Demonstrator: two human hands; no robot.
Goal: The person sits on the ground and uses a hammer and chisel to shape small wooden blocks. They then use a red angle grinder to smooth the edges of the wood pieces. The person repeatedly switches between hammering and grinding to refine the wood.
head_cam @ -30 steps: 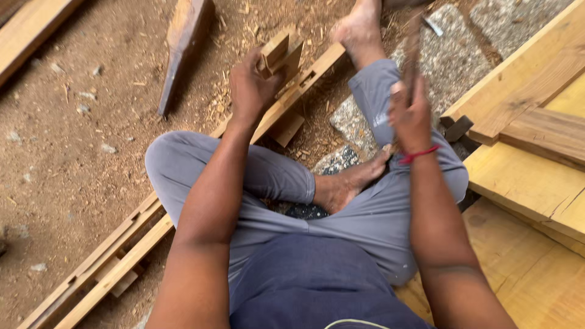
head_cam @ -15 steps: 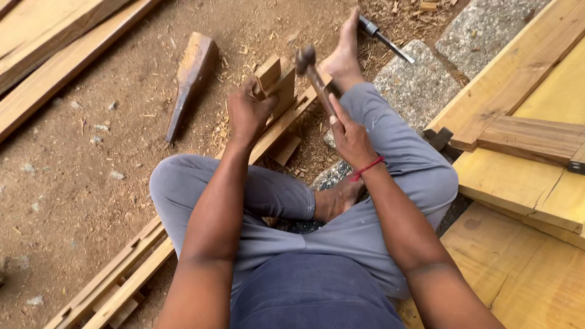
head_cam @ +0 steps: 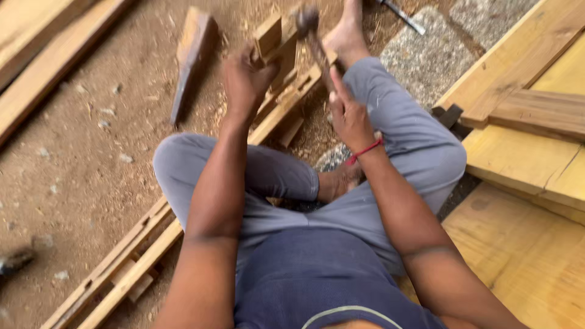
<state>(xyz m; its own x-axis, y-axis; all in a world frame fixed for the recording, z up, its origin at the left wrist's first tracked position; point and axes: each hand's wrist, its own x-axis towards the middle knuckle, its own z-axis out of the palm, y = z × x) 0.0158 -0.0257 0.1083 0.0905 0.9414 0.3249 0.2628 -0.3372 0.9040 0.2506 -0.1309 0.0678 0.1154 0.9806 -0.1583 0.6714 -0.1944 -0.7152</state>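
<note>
Leftmost, long planks (head_cam: 42,55) lie on the sawdust-strewn dirt floor (head_cam: 79,170), and a loose tapered offcut (head_cam: 190,55) rests just beyond the person's bent knee. Next comes the left hand (head_cam: 244,82), closed around a small wooden block (head_cam: 269,35) that stands upright on the long slatted wooden frame (head_cam: 146,237), which runs diagonally under the legs. Just right of it, the right hand (head_cam: 350,116), a red thread at its wrist, is wrapped tightly round the handle of a hammer (head_cam: 308,24), whose head hangs blurred immediately beside the block's top. A bare foot (head_cam: 347,30) seems to press on or near the frame's far end, and a metal tool (head_cam: 399,15) lies on a granite slab (head_cam: 426,55) past it. Farthest right are stacked pale boards (head_cam: 536,152).

To do this well, I judge the block should be kept square and upright, with the holding fingers low and clear of the struck face; the blows should land flat and centred, short rather than heavy, while the foot steadies the frame against bouncing
</note>
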